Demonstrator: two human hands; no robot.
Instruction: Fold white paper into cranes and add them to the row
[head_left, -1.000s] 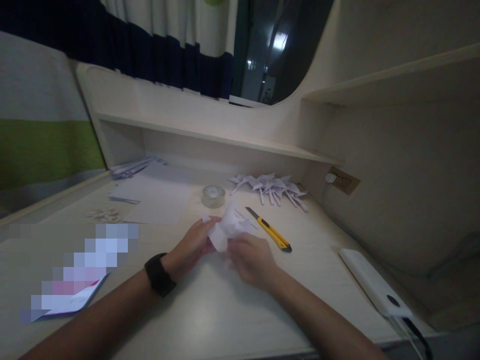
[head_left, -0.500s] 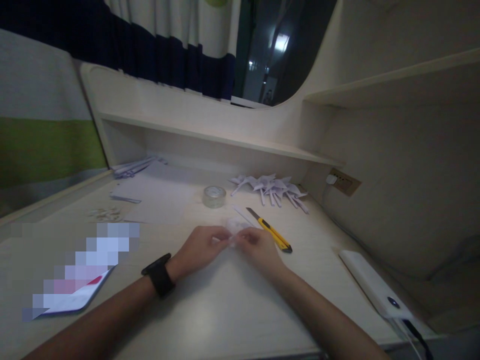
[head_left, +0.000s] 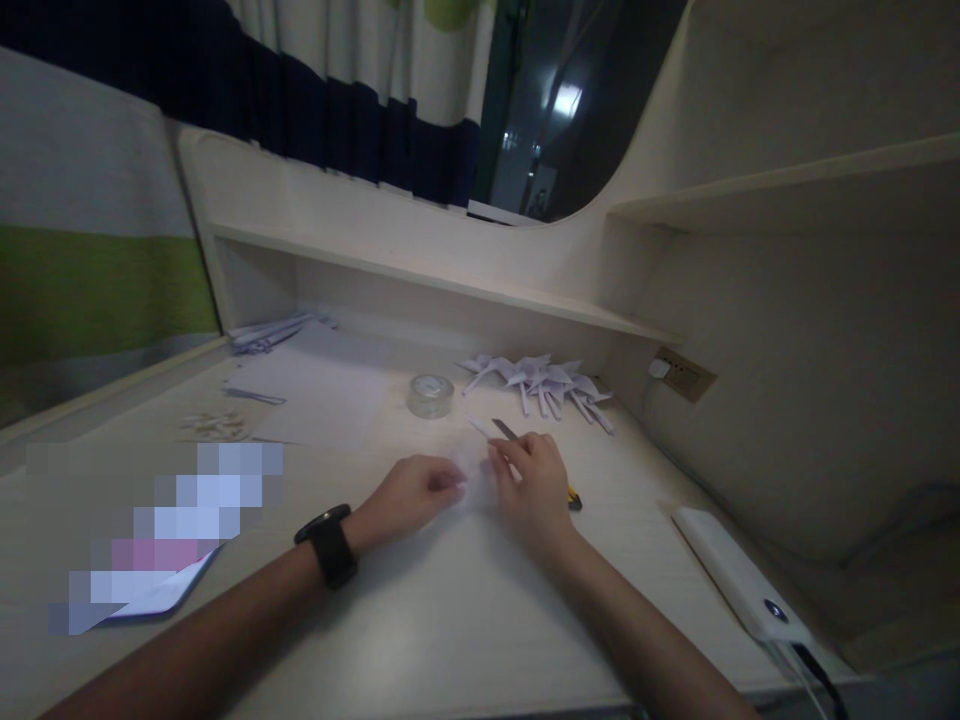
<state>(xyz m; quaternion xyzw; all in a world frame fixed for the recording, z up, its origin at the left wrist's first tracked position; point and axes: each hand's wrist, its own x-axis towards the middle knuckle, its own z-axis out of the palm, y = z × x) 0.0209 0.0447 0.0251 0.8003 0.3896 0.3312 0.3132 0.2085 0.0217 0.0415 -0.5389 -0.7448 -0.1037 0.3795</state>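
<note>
A small piece of white paper (head_left: 472,466), blurred in outline, is between my two hands. My left hand (head_left: 416,500), with a black watch on the wrist, pinches its left side between thumb and fingers. At its right side my right hand (head_left: 536,490) is closed, thumb and fingertips together on the paper's edge. Just beyond the fingers lies a thin white paper strip (head_left: 478,427). The yellow utility knife (head_left: 574,498) rests under and behind my right hand; its blade tip and handle end show, the middle is hidden.
A clear tape roll (head_left: 430,396) stands beyond my hands. Several white paper pinwheels (head_left: 547,380) lie at the back right. Paper sheets (head_left: 322,380) and small pale pieces (head_left: 214,426) are at the left, near a blurred phone (head_left: 161,595). A white power bank (head_left: 739,575) with cables lies right.
My right hand has risen and moved slightly right, its fingers spreading apart from my left hand's and now covering most of the knife. More of the paper shows between the hands.
</note>
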